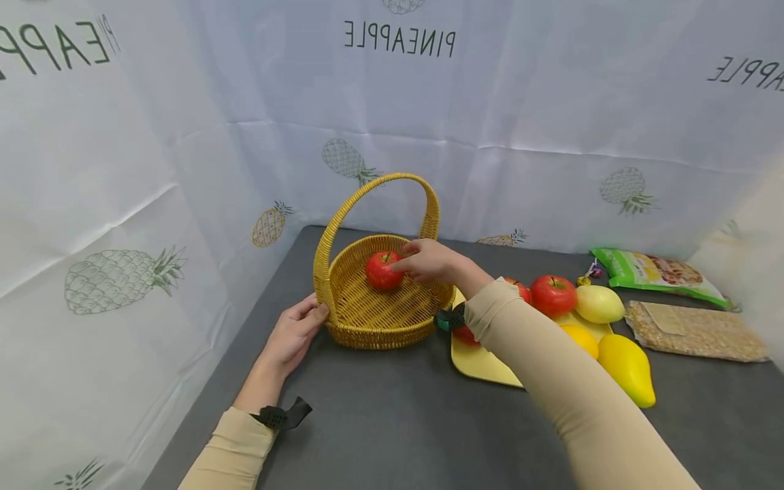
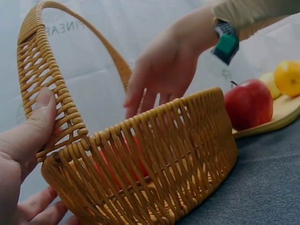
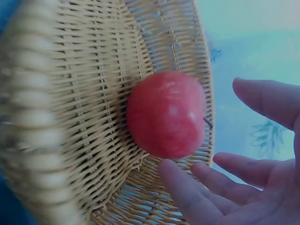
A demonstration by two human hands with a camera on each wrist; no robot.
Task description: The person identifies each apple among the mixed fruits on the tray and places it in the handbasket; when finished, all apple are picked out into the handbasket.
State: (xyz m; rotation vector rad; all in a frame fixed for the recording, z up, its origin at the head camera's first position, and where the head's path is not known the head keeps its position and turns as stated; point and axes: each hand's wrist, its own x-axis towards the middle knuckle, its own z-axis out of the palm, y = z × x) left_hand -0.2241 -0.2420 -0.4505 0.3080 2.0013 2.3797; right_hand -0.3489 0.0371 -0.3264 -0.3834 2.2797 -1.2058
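A golden wicker basket (image 1: 380,337) with a tall arched handle (image 1: 333,235) stands on the grey table. My left hand (image 1: 298,333) grips its left side, the thumb (image 2: 43,101) pressed on the handle's base and the fingers around the outside. Inside the basket lies a red apple (image 1: 384,271), seen close up in the right wrist view (image 3: 168,115). My right hand (image 1: 429,260) hovers over the basket beside this apple, fingers spread and loosely bent. In the right wrist view a gap shows between the thumb and the apple; one fingertip comes near its lower edge.
Right of the basket, a yellow tray (image 1: 484,366) bears red apples (image 1: 553,296), a pale yellow-green fruit (image 1: 599,304) and an orange-yellow fruit (image 1: 580,339). A yellow mango (image 1: 626,369) lies at its edge. Farther right are a green food bag (image 1: 664,275) and a grain pack (image 1: 698,330).
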